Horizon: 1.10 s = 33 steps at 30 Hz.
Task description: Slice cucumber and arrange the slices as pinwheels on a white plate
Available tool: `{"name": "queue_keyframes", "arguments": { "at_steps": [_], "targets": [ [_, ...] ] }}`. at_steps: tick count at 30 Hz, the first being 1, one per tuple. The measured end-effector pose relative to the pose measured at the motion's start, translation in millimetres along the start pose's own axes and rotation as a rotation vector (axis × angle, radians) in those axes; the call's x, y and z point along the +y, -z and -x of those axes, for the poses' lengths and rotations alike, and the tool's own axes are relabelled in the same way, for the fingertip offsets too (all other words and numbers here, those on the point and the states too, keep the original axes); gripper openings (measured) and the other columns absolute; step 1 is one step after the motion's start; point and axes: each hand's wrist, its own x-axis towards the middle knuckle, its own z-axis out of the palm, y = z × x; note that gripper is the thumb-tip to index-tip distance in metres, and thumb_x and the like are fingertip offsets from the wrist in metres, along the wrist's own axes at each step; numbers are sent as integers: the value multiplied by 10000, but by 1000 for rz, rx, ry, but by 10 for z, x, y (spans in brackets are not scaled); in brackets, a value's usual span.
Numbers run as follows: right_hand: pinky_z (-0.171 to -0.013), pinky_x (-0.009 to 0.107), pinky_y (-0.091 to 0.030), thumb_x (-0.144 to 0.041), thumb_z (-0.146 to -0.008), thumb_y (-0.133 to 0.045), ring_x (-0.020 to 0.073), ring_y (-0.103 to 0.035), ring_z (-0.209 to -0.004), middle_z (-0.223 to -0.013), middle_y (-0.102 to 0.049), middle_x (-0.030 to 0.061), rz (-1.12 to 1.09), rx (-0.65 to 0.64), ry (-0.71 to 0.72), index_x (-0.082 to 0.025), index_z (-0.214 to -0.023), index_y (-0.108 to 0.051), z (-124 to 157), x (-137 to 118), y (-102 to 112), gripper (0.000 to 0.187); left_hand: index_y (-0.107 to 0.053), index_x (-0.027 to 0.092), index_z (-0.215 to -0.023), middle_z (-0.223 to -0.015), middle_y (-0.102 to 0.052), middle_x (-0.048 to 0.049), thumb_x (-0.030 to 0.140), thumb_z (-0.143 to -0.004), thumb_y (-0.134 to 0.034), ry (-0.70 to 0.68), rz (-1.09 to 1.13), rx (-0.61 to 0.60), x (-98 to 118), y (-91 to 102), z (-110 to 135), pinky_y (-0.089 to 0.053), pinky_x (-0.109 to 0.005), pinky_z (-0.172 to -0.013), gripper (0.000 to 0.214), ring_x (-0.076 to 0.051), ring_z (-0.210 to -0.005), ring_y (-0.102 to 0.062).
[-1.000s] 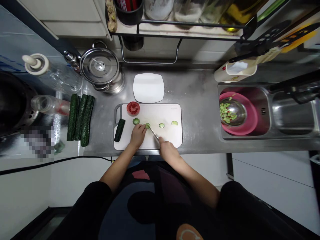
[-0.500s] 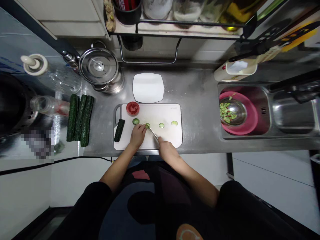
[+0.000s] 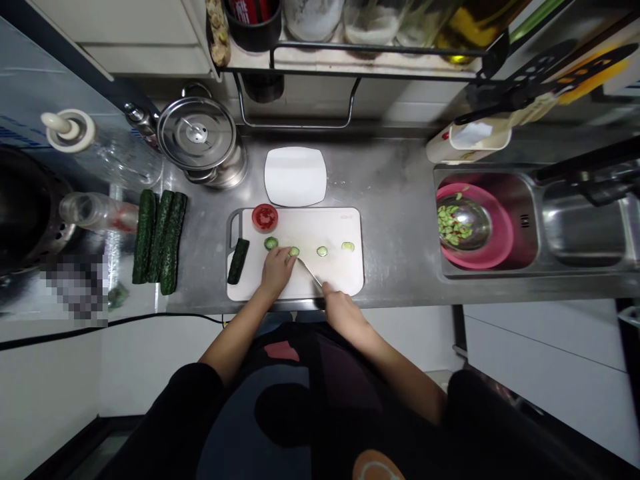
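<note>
My right hand [image 3: 343, 312] is closed round the handle of a knife [image 3: 310, 272], whose blade points up and left across the white cutting board [image 3: 335, 283]. At the blade's tip, the fingers of my left hand [image 3: 277, 271] press on a small cucumber slice [image 3: 294, 252]. More slices lie on the board: one just above my left hand [image 3: 271, 243], one right of the knife [image 3: 322, 251], and a paler one [image 3: 348, 247] further right. A cut cucumber length [image 3: 239, 261] rests at the board's left, below a red round lid-like dish [image 3: 265, 218].
A white plate [image 3: 295, 177] sits behind the board. Left are several whole cucumbers [image 3: 153, 237], a glass bottle [image 3: 100, 212] and a lidded steel pot [image 3: 197, 137]. In the sink at right, a pink basin [image 3: 501, 230] holds a bowl of cut pieces. A shelf rack [image 3: 375, 67] hangs above.
My right hand has drawn the knife slightly down and to the right, so its tip is a little off the slice. My left hand stays almost still at the slice.
</note>
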Motion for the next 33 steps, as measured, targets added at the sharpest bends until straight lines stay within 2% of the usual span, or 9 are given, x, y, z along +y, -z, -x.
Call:
{"name": "queue_keyframes", "arguments": {
  "at_steps": [3, 7, 13, 16, 19, 23, 26, 28, 33],
  "targets": [
    [-717, 251, -417, 10, -807, -383, 251, -641, -980, -991, -664, 131, -12, -27, -22, -146, -1245, -476, 96, 101, -14, 474, -648, 170, -983, -970, -613, -81, 198, -817, -631, 82, -14, -9, 92, 21, -36, -496, -328, -874, 169, -212, -928, -594],
    [-709, 249, -398, 7, -806, -362, 244, -637, -962, -974, -663, 131, -19, 32, -57, -144, -1309, -441, 108, 200, -36, 531, -617, 173, -861, -949, -604, -86, 185, -801, -624, 136, 1, -25, 218, 32, -83, -481, -338, -872, 62, -223, -936, -583],
    [-699, 241, -389, -33, -845, -363, 226, -635, -915, -954, -661, 127, -19, 59, -93, -147, -1254, -466, 33, 239, -7, 437, -565, 185, -752, -759, -608, -14, 137, -794, -596, 180, 135, -114, 362, 120, -91, -462, -268, -749, 71, -155, -745, -582],
    [-702, 247, -394, -33, -849, -365, 234, -633, -930, -951, -661, 129, -28, 61, -87, -152, -1269, -460, 23, 226, 7, 447, -582, 188, -773, -723, -616, 10, 205, -804, -611, 270, 191, -27, 288, 262, -135, -449, -241, -705, 46, -129, -678, -571],
    [-707, 257, -406, -29, -843, -367, 244, -634, -948, -962, -660, 131, -36, 50, -76, -158, -1306, -442, 15, 205, 0, 485, -605, 186, -816, -735, -630, 5, 251, -816, -604, 369, 177, 71, 117, 423, -226, -450, -239, -687, 65, -131, -668, -571],
    [-700, 257, -417, -37, -843, -366, 243, -641, -941, -957, -658, 130, -44, 45, -58, -158, -1320, -438, -2, 195, -29, 498, -638, 173, -864, -872, -644, -59, 174, -786, -599, 251, 8, 73, -52, 531, -317, -468, -297, -811, 87, -190, -840, -600],
    [-694, 256, -420, -43, -842, -364, 247, -642, -947, -951, -657, 133, -45, 58, -53, -153, -1324, -436, -12, 217, -55, 500, -652, 165, -981, -1029, -610, -97, 153, -804, -563, 113, -39, 105, -10, 487, -354, -456, -329, -907, 198, -216, -990, -581],
    [-695, 257, -421, -41, -839, -361, 249, -643, -951, -951, -656, 134, -46, 54, -54, -152, -1313, -443, -10, 235, -68, 494, -659, 166, -1006, -1022, -599, -90, 164, -822, -550, 35, -21, 19, 98, 402, -403, -459, -326, -918, 214, -211, -1001, -576],
    [-706, 245, -415, -30, -831, -362, 235, -643, -951, -960, -658, 131, -34, 48, -51, -159, -1275, -465, 25, 231, -90, 474, -676, 198, -1040, -1002, -599, -72, 185, -762, -643, -252, 2, -445, 439, 118, -639, -457, -329, -934, 280, -221, -1014, -564]
  ]
}}
